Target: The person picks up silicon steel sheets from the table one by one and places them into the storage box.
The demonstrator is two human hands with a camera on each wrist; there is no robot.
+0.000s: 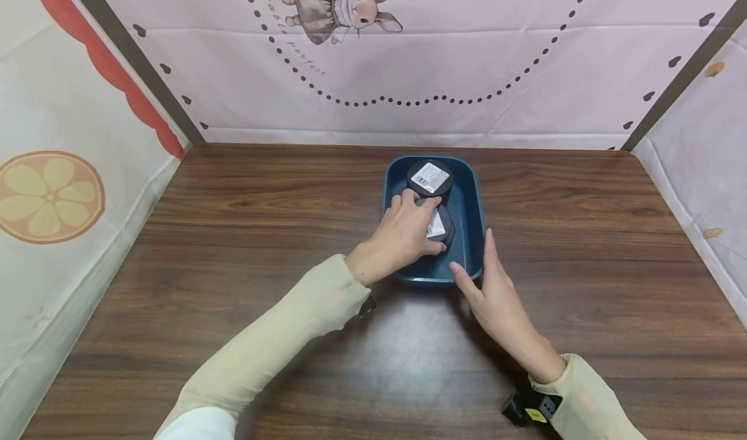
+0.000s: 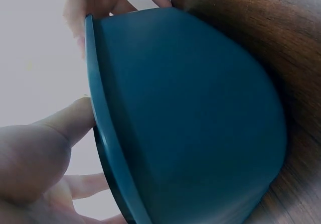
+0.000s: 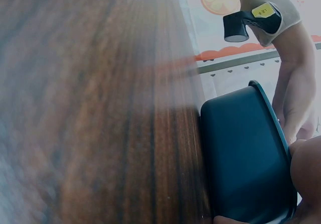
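A blue rectangular tray [image 1: 470, 232] with rounded corners stands on the table, holding black round, flat, lidded-looking cases with white labels. The far case [image 1: 421, 186] lies at the back of the tray. My left hand [image 1: 403, 229] reaches over the tray's left side and grips the nearer case [image 1: 447, 225] between thumb and fingers, partly covering its label. At the front right corner, my right hand [image 1: 496, 297] holds the tray, its thumb at the front rim and its fingers along the outer right wall. In the left wrist view the tray's wall [image 2: 190, 113] hides the cases.
The brown wooden table [image 1: 280, 207] extends around the tray. Behind it hangs a pale cloth [image 1: 455, 70] with a printed rabbit, and patterned cloths flank both sides. A black wrist camera [image 1: 528, 409] is worn on the right sleeve, low over the table.
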